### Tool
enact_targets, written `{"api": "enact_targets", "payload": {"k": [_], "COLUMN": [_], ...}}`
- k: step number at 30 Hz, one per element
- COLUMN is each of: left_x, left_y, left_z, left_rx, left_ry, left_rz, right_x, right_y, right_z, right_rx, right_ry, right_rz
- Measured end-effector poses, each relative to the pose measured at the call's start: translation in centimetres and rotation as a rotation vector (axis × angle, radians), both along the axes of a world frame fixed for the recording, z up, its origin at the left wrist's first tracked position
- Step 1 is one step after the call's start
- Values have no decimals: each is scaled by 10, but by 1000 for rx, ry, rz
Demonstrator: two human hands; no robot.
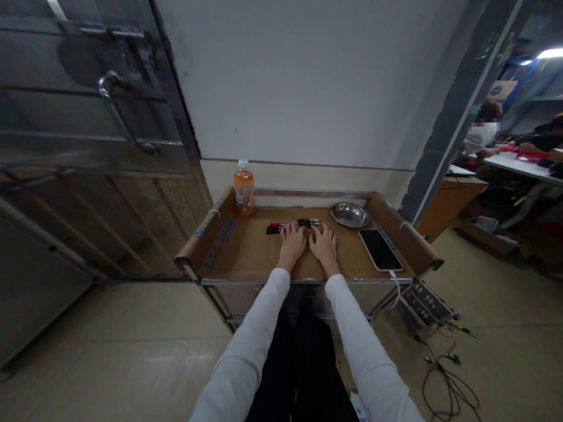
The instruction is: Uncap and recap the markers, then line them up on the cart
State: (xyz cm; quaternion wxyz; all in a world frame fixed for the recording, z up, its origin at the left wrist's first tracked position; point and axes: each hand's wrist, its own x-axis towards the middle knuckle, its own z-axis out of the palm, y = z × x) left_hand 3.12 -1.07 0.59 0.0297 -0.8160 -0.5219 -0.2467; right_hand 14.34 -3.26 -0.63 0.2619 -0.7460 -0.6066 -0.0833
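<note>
Both hands rest side by side on the cardboard-lined cart top [246,252]. My left hand [292,243] lies with its fingers stretched forward, the tips at the right end of several pens [275,228], black ones and one with red. My right hand [324,245] has its fingers spread, the tips just below a second group of black pens [308,222]. Neither hand appears to grip anything; whether the fingertips touch the pens I cannot tell.
An orange drink bottle [244,189] stands at the back left. A metal bowl [349,215] sits at the back right, with a phone [380,249] and its white cable [397,290] in front. Cardboard sides edge the cart. An electrical box [424,305] with wires is on the floor.
</note>
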Motion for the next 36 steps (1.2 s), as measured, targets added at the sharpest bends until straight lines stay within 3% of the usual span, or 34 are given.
{"api": "enact_targets", "payload": {"k": [9,14,26,33,36], "left_x": [0,1,-1,0,0], "left_y": [7,13,15,16,17], "left_z": [0,-4,-7,-7,-7], "left_rx": [18,1,10,-6,-21], "left_ry": [30,-5,-40,-59,-115], "left_rz": [-30,-97,-99,-131,-152], "right_x": [1,2,2,4,5], "right_y": [-1,-3,-3,-1,1], "right_z": [4,4,6,4,3], "right_rx": [-9,-24,-12,2,42], "right_ry": [-116,-125,-94,-82,-50], "right_rz": [25,41,-10,66,162]}}
